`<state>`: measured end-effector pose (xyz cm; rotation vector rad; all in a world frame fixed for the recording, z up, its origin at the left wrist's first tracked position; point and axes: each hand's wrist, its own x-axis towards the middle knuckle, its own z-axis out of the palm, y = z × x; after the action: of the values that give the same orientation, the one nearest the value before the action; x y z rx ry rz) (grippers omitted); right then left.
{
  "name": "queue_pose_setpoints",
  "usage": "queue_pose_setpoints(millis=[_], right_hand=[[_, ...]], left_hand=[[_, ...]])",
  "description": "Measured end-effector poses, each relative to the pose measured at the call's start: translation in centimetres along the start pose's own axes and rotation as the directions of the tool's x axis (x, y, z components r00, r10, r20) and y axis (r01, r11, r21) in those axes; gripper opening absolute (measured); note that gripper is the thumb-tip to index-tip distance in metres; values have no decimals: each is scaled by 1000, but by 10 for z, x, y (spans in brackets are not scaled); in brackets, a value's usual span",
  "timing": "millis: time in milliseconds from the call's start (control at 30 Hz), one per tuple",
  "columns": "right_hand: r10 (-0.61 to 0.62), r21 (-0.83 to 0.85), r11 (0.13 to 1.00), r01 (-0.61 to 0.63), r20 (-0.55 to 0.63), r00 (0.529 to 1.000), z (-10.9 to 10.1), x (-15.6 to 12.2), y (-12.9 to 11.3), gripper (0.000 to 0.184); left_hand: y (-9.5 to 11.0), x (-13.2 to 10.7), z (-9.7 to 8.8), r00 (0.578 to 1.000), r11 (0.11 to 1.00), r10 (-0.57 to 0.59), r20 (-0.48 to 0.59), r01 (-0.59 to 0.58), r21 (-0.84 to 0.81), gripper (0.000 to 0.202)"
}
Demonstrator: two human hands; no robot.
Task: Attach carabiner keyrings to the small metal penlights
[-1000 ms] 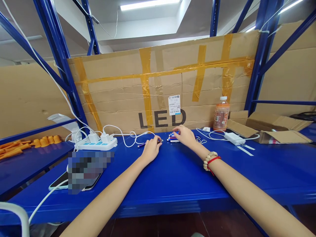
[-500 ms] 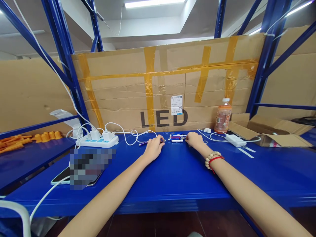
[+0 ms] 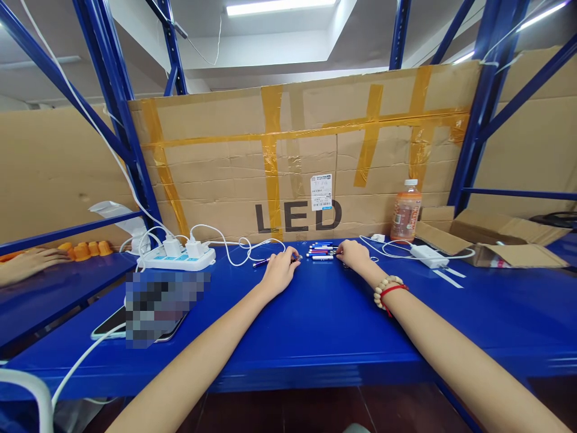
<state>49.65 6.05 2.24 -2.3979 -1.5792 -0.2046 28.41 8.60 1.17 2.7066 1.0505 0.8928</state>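
My left hand [image 3: 279, 269] rests on the blue shelf top [image 3: 315, 325], fingers closed on a dark purple pen [image 3: 260, 263] whose end sticks out to the left. A shiny tip shows past the fingertips at the right. To the right of it lies a small row of pens [image 3: 321, 249], blue, white and reddish, side by side. My right hand [image 3: 353, 254], with a beaded bracelet and a red cord on its wrist, is closed at the right ends of these pens. Its fingertips are partly hidden, so what they pinch is unclear.
A white power strip [image 3: 180, 260] with plugs and cables stands at the left, near a phone [image 3: 108, 325]. At right are a bottle [image 3: 406, 210], a white adapter [image 3: 429, 257] and an open carton [image 3: 518, 255]. Another person's hand [image 3: 38, 264] lies by orange pieces [image 3: 83, 251] at far left.
Another person's hand has come in at the far left over the orange pieces. The view has shifted slightly; my own hands have barely moved.
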Motion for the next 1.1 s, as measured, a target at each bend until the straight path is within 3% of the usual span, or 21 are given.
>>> queue_pose_setpoints(millis=[233,433,600,700,900,1100], right_hand=[[1,35,999,0,-28,1000,0,-1,-1,24],[21,66,998,-19,-30,999,-2,-2,-1,14],[-58,192,977,96,-196,979,-8,-5,-6,16],[-110,404,887,223,-284,952,-10,-8,-18,15],[-390,674,570,470,-282,877,-6,-15,-45,19],[-459,686,527,502,-267,847,0,-16,-49,20]], left_hand=[[-1,1,0,1000,1000,-11,-4,11,-2,8],[-1,1,1,1000,1000,-10,-8,10,-12,9],[-2,1,1,1000,1000,-13,-22,12,-24,10],[-3,2,2,1000,999,-15,-20,15,-28,10],[-3,2,1,999,998,-13,-31,11,-56,11],[-2,1,1,1000,998,-1,-21,0,-64,10]])
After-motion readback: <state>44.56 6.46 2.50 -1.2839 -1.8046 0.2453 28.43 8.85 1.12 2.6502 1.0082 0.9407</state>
